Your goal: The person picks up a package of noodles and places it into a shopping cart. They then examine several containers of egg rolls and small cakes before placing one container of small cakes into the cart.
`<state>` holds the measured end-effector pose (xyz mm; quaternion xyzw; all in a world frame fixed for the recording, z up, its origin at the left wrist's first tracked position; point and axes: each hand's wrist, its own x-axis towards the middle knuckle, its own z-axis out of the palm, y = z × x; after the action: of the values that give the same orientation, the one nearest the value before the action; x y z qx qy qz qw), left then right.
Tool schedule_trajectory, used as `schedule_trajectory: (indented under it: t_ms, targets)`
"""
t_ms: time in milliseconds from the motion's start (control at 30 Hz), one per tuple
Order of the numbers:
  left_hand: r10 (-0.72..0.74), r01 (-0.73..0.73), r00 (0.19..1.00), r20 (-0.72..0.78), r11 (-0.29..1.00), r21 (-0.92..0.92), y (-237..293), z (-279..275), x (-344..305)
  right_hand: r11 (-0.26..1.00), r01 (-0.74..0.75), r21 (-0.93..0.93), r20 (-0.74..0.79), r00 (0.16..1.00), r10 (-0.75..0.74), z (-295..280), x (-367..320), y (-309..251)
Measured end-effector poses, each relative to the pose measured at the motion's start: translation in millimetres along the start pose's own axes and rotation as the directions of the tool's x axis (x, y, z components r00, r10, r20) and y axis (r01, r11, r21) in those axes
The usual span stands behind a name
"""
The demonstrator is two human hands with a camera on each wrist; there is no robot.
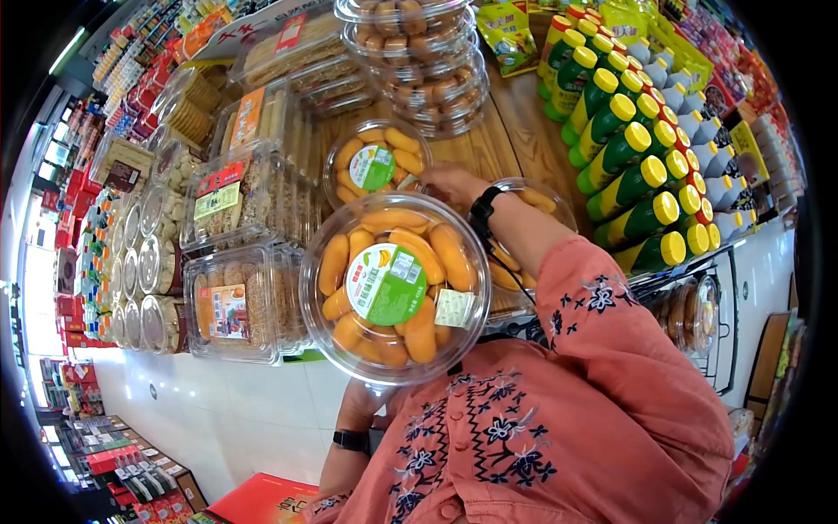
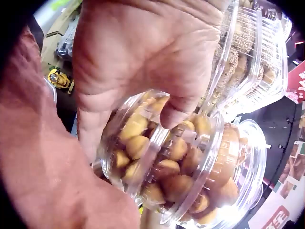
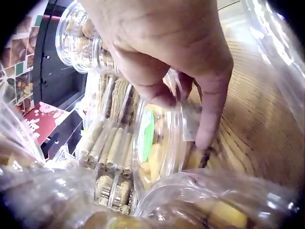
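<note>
Cake tub (image 1: 394, 284) gripped underneath, left hand (image 1: 362, 409) fingers curled round. Second tub (image 1: 375, 162), 12 o'clock, rim pinched by right hand (image 1: 449, 183); worktop (image 1: 515, 131) crowded.

From the head we look steeply down over a pink sleeve (image 1: 611, 393) onto the wooden worktop (image 1: 515, 131), the wide view bowed at its edges. Our left wrist view sits close under the left hand (image 2: 143, 52), almost against the near tub (image 2: 181, 162), which also fills the head view's middle. Our right wrist view peers past the right hand (image 3: 162, 43) along the worktop at the far tub (image 3: 157, 143), likewise seen from above.
</note>
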<state>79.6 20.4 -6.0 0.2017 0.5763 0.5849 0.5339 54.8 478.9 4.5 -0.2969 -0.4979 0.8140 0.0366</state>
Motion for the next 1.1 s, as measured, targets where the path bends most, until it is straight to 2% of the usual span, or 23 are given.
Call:
schedule_trajectory:
  t_ms: [100, 133, 167, 233, 267, 333, 367, 433, 467, 533, 567, 600, 700, 800, 900, 933, 1000, 1100]
  targets:
    - [-0.017, 0.014, 1.000, -0.011, 0.978, -0.207, 4, 8, 5, 0.980, 0.198, 0.026, -0.002, 0.980, -0.198, -4, 20, 15]
    - [-0.038, 0.026, 0.999, -0.033, 0.951, -0.307, 13, 17, 7, 0.957, 0.268, -0.115, 0.076, 0.963, -0.260, 1, 3, -1]
    - [-0.089, 0.049, 0.993, -0.073, 0.900, -0.433, 24, 28, 10, 0.934, 0.294, -0.204, 0.039, 0.956, -0.292, -1, 3, -4]
    - [-0.154, 0.078, 0.984, -0.090, 0.826, -0.559, 38, 40, 11, 0.866, 0.329, -0.377, -0.026, 0.931, -0.364, -6, 5, -9]
    - [-0.164, 0.091, 0.983, -0.078, 0.819, -0.566, 40, 42, 12, 0.838, 0.372, -0.398, -0.028, 0.909, -0.416, -4, -1, -13]
    - [-0.097, 0.069, 0.995, -0.039, 0.891, -0.450, 33, 38, 11, 0.755, 0.385, -0.530, -0.030, 0.882, -0.471, -12, 0, -20]
    - [-0.028, 0.026, 1.000, 0.001, 0.948, -0.316, 18, 28, 12, 0.708, 0.386, -0.591, -0.028, 0.867, -0.497, -15, -3, -23]
    - [0.037, -0.029, 0.999, 0.034, 0.977, -0.210, 14, 27, 13, 0.791, 0.326, -0.518, -0.082, 0.901, -0.425, -16, -27, -39]
    - [0.039, -0.033, 0.999, 0.017, 0.970, -0.240, 24, 37, 13, 0.828, 0.294, -0.478, -0.107, 0.916, -0.387, -19, -36, -44]
    - [-0.001, -0.010, 1.000, -0.021, 0.865, -0.502, 42, 53, 13, 0.825, 0.294, -0.482, -0.115, 0.913, -0.392, -37, -40, -45]
    - [-0.045, 0.011, 0.999, -0.030, 0.711, -0.703, 50, 60, 13, 0.824, 0.295, -0.483, -0.120, 0.911, -0.396, -38, -49, -50]
    - [-0.089, 0.023, 0.996, -0.027, 0.512, -0.859, 53, 63, 13, 0.868, 0.308, -0.391, -0.100, 0.923, -0.373, -42, -64, -53]
    - [-0.025, -0.003, 0.999, -0.024, 0.627, -0.779, 47, 62, 17, 0.875, 0.313, -0.369, -0.106, 0.921, -0.374, -61, -84, -52]
    - [-0.017, -0.057, 0.996, -0.086, 0.624, -0.780, 46, 66, 19, 0.839, 0.357, -0.411, -0.148, 0.882, -0.448, -73, -97, -51]
    - [0.017, -0.132, 0.986, -0.168, 0.698, -0.704, 48, 73, 28, 0.773, 0.393, -0.498, -0.164, 0.833, -0.529, -103, -102, -49]
    - [0.083, -0.167, 0.982, -0.169, 0.795, -0.583, 49, 72, 31, 0.743, 0.401, -0.537, -0.164, 0.814, -0.558, -111, -103, -50]
    - [0.211, -0.244, 0.968, -0.138, 0.921, -0.304, 50, 68, 36, 0.790, 0.372, -0.487, -0.192, 0.837, -0.512, -102, -133, -61]
    - [0.112, -0.187, 0.981, -0.160, 0.776, -0.602, 55, 69, 51, 0.855, 0.374, -0.360, -0.258, 0.841, -0.476, -93, -171, -71]
